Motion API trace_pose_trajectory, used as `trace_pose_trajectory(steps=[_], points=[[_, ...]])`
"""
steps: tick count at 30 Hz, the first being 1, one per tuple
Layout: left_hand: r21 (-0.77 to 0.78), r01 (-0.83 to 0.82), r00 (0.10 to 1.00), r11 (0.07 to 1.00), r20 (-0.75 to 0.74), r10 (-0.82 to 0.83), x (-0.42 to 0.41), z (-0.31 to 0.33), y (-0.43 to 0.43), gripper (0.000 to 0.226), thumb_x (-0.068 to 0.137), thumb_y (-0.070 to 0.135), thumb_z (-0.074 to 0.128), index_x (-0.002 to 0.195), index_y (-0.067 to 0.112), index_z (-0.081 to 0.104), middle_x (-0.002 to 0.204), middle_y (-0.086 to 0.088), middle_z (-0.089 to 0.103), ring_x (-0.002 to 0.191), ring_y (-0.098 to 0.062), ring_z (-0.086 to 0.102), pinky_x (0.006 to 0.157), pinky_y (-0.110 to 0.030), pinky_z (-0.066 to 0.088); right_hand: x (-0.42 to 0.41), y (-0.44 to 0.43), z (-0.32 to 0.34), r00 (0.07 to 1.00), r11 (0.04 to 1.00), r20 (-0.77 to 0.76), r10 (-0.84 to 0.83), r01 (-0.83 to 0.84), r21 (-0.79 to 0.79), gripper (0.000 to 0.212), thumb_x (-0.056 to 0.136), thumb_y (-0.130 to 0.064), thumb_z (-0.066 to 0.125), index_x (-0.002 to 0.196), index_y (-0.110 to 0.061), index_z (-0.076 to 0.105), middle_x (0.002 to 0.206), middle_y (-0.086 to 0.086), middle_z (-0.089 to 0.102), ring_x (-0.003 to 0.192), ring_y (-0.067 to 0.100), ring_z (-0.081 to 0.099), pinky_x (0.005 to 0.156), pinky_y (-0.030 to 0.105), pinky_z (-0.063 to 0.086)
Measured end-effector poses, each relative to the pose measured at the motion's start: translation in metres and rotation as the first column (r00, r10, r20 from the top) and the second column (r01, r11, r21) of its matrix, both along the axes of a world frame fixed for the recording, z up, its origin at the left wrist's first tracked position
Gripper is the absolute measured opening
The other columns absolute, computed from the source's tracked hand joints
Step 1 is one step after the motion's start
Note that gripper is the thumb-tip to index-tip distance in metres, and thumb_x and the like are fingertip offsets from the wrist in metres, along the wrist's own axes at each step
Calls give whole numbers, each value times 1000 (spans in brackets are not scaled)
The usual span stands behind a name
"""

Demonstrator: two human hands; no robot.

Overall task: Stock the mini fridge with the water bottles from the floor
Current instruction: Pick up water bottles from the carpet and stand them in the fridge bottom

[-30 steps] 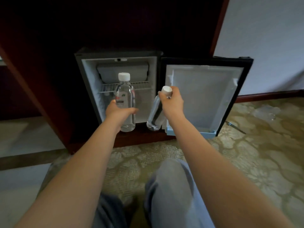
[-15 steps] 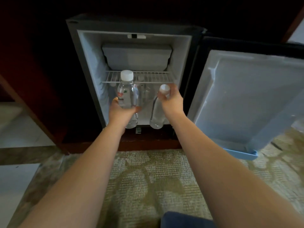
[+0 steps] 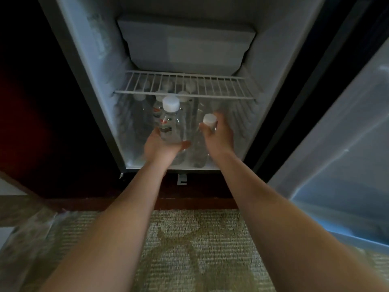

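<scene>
Left hand [image 3: 161, 145] grips a clear white-capped plastic water bottle [image 3: 170, 125], right hand [image 3: 220, 137] a second clear bottle [image 3: 197, 150], inside the white mini fridge [image 3: 88, 66]. Rear bottles [image 3: 139, 98] blur beneath the white wire shelf [image 3: 185, 86].

Two hands hold water bottles inside the open mini fridge [image 3: 88, 60].

The left hand [image 3: 160, 148] grips the body of an upright labelled bottle [image 3: 171, 127]; just beside it, the right hand [image 3: 220, 138] holds a second bottle [image 3: 197, 150] by the neck under its white cap. Both bottles are below the wire shelf [image 3: 185, 87], in front of more capped bottles [image 3: 139, 102]. The door [image 3: 347, 133] stands open at the right over patterned carpet [image 3: 189, 249].
</scene>
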State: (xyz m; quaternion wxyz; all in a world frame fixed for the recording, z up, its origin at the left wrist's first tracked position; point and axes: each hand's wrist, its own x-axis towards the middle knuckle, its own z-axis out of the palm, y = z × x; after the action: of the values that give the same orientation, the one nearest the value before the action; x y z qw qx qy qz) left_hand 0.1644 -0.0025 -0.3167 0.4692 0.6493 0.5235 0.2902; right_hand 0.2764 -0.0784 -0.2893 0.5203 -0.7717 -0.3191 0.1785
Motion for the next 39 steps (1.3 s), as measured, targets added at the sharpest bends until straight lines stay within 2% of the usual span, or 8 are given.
trace_pose_trajectory(steps=[11, 15, 20, 26, 29, 32, 36, 39], points=[[-24, -10, 1000, 1000, -19, 10, 27, -48, 41, 80, 57, 34, 87, 127, 18, 52, 124, -2, 62, 116, -22, 58, 89, -30, 48, 35, 46, -34, 996, 982, 84, -25, 9, 189, 28, 92, -26, 59, 118, -17, 55, 104, -7, 61, 98, 12, 58, 77, 25, 42], [-65, 29, 999, 997, -26, -31, 33, -58, 40, 80, 64, 28, 85, 133, 17, 46, 131, -4, 57, 117, -22, 56, 70, -20, 44, 34, 42, -45, 999, 969, 33, -40, 31, 244, 34, 92, -33, 60, 123, -19, 56, 115, -8, 63, 106, 9, 58, 84, 25, 46], [-28, 51, 997, 998, -55, -53, 36, -66, 41, 88, 62, 41, 83, 138, 22, 41, 134, 1, 54, 123, -21, 51, 90, -28, 43, 18, 30, -71, 981, 941, -76, -178, 193, 277, 51, 89, -32, 63, 136, -23, 45, 131, -10, 52, 121, 6, 49, 99, 26, 43], [-55, 89, 994, 994, 73, -85, 28, -68, 38, 86, 38, 57, 77, 118, 31, 56, 107, 9, 68, 98, -14, 66, 84, -40, 56, 9, 17, -122, 973, 972, 28, -227, 225, 65, 61, 79, -25, 75, 131, -17, 45, 131, 3, 45, 111, 23, 56, 83, 26, 47], [-21, 88, 991, 996, 99, -86, 21, -72, 38, 78, 48, 55, 82, 117, 30, 56, 107, 9, 69, 100, -14, 66, 87, -41, 55, 9, 27, -126, 979, 978, -7, -201, 201, 57, 67, 76, -25, 79, 132, -17, 43, 129, 3, 44, 105, 22, 57, 75, 23, 43], [-5, 97, 988, 995, 120, -95, 16, -70, 36, 65, 61, 39, 84, 118, 25, 56, 108, 8, 68, 102, -13, 63, 89, -34, 52, 15, 34, -126, 977, 977, 21, -210, 210, 28, 66, 76, -26, 79, 132, -14, 45, 128, 3, 47, 111, 15, 51, 78, 20, 38], [9, 118, 987, 993, 108, -118, 18, -69, 39, 67, 51, 55, 78, 110, 34, 56, 105, 11, 68, 102, -14, 64, 90, -41, 53, 33, 44, -127, 984, 984, 16, -177, 177, 8, 56, 79, -24, 75, 127, -13, 49, 123, 6, 55, 110, 19, 56, 88, 31, 48], [7, 133, 984, 991, 122, -133, 25, -68, 41, 55, 63, 39, 82, 111, 27, 58, 102, 12, 66, 98, -10, 63, 77, -20, 51, 47, 54, -123, 979, 980, 23, -201, 201, -5, 50, 78, -19, 76, 121, -11, 53, 114, 4, 63, 102, 17, 60, 80, 24, 45]])
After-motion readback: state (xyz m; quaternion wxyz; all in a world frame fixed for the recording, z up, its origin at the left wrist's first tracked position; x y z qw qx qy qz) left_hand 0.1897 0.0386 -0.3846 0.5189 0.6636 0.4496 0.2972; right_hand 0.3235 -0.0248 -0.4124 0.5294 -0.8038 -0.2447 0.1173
